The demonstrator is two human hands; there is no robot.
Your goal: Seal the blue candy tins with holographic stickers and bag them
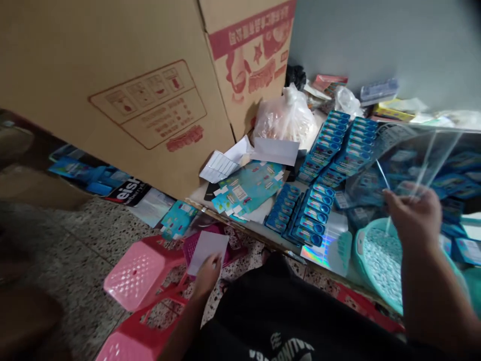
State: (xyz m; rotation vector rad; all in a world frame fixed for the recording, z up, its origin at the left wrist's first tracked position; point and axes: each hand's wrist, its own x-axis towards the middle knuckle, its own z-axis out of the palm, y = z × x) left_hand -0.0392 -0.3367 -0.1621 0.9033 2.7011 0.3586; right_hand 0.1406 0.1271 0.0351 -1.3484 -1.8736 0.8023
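My left hand pinches a plain white card at its lower edge, over the pink stools. To the right, my right hand is raised above a turquoise basket filled with small pale blue pieces. Its fingers are closed on clear plastic, which looks like a bag and is smeared by motion. Left of the basket, blue printed packs stand in rows on the table. Flat turquoise printed cartons lie in a loose pile beside them.
A large cardboard box towers at the left of the table. A knotted white plastic bag sits behind the cartons. Pink plastic stools stand on the speckled floor. More blue packs fill the right side.
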